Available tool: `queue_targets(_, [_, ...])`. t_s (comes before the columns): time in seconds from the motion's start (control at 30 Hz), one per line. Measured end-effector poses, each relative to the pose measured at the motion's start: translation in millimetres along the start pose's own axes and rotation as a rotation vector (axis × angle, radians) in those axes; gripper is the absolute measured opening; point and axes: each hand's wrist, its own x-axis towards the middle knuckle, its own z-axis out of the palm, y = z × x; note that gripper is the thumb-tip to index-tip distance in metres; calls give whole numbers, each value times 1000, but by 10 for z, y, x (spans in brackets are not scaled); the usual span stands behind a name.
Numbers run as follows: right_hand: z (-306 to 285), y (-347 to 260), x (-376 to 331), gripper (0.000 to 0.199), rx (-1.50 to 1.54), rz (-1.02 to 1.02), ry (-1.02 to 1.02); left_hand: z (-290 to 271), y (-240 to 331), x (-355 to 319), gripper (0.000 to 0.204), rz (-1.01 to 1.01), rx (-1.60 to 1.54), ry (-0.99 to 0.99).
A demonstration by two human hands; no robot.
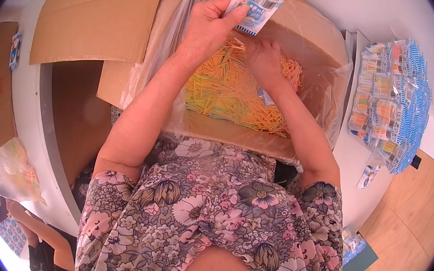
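- My left hand (208,25) is raised over the far side of the box (131,45), thumb and fingers pinched on a small blue-and-white packet (257,3).
- The packet stands tilted, its lower part in my grip and its top toward the far edge of the view.
- My right hand (263,60) is down in the sticks (227,91), fingers curled together around a few of them; I cannot tell how many.
- The sticks are thin, yellow, orange and green, heaped in a clear bag (335,85) that lines the box.
- Another small packet (265,97) lies on the heap just beside my right wrist.
- On the white counter (351,156) to the right, filled packets (392,102) lie stacked in rows, well apart from the box.
- One loose packet (367,177) lies near that stack, toward me.
- A box flap (100,12) is folded out to the left.
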Motion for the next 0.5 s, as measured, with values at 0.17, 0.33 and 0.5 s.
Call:
queue_targets(0.17, [-67, -77, -114, 16, 1790, 890, -410, -23, 23, -12, 22, 3, -50, 9])
queue_targets(0.33, [134, 26, -66, 18, 1587, 753, -400, -21, 47, -36, 22, -34, -52, 32])
queue_targets(0.5, [660, 111, -20, 21, 721, 321, 28, -2, 67, 0, 23, -14, -99, 42])
